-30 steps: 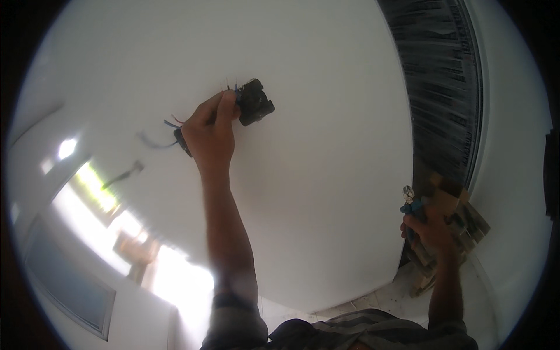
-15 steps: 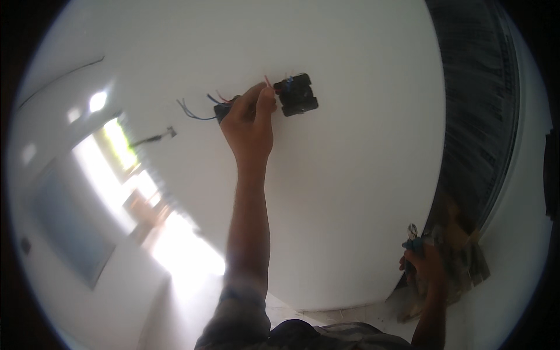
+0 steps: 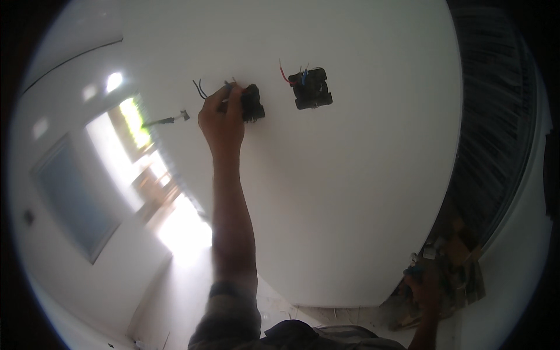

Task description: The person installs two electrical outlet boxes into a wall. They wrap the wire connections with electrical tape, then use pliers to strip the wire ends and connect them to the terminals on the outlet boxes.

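A white wall [image 3: 356,175] bears two square, notched black boxes [image 3: 313,92], upper centre, the right one sprouting red and blue wires [image 3: 283,73]. The left hand [image 3: 224,116] covers the left one's edge, hold unclear; lower right, the right hand [image 3: 426,287] grasps one blue-handled tool [image 3: 414,270].

A grey shirt [image 3: 356,333] is worn, with light and dark stripes shown across it. The left arm is covered at the top by a short sleeve [image 3: 230,309] — dark grey, with a paler band. A round black patch [image 3: 290,328] is seen at the chest, maybe part of the shirt. The left hand [image 3: 224,114] and right hand [image 3: 423,286] are seen bare — the forearms too.
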Action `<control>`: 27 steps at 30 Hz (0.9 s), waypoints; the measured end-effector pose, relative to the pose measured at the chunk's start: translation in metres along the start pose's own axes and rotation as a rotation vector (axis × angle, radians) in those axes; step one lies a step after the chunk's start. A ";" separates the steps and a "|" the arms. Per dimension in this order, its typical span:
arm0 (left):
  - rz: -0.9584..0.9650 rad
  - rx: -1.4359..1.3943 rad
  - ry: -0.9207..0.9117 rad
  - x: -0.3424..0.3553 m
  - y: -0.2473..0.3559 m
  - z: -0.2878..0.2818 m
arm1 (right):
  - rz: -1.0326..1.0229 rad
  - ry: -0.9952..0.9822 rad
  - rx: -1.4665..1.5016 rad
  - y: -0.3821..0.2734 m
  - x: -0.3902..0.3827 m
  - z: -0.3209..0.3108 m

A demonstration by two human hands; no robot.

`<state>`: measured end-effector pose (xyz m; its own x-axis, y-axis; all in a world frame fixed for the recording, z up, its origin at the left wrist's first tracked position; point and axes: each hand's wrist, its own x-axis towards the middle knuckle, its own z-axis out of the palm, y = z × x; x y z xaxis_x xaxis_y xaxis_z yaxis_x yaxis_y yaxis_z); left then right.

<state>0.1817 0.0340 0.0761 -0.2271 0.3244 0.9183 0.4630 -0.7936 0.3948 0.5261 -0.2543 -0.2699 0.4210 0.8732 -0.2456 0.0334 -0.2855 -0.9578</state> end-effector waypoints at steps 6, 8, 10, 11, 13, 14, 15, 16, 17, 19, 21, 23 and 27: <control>0.185 -0.077 0.080 -0.008 -0.021 0.021 | -0.053 -0.117 0.020 0.014 0.012 -0.005; 0.193 -0.109 0.119 -0.005 -0.022 0.027 | -0.049 -0.133 0.059 0.021 0.017 -0.006; 0.187 0.007 0.105 0.001 -0.007 0.027 | -0.033 -0.131 0.076 0.028 0.021 -0.007; 0.185 0.065 0.098 0.004 -0.002 0.027 | -0.022 -0.123 0.073 0.031 0.022 -0.008; 0.213 0.086 0.088 -0.001 -0.007 0.023 | -0.009 -0.126 0.039 0.042 0.018 -0.011; 0.227 0.097 0.084 -0.005 -0.010 0.021 | -0.007 -0.133 0.009 0.046 0.015 -0.013; 0.200 0.093 0.068 -0.008 -0.006 0.021 | -0.005 -0.139 -0.018 0.046 0.013 -0.013; 0.171 0.088 0.052 -0.013 -0.002 0.020 | 0.006 -0.109 -0.004 0.046 0.010 -0.012; 0.143 0.084 0.036 -0.017 0.001 0.019 | 0.018 -0.080 0.009 0.046 0.007 -0.010; 0.128 0.084 0.008 -0.018 -0.007 0.015 | 0.009 -0.049 0.012 0.045 0.003 -0.007; 0.131 0.058 -0.019 -0.021 -0.012 0.013 | -0.022 -0.046 -0.006 0.045 0.000 -0.006; 0.153 0.003 -0.041 -0.023 -0.015 0.012 | -0.038 -0.051 0.026 0.057 0.001 -0.006; 0.249 0.096 -0.082 -0.018 -0.010 0.004 | -0.063 -0.115 0.039 0.060 0.007 -0.006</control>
<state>0.1844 0.0383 0.0560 -0.0281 0.1694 0.9851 0.5761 -0.8026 0.1545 0.5362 -0.2679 -0.3285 0.3124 0.9290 -0.1985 0.0197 -0.2152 -0.9764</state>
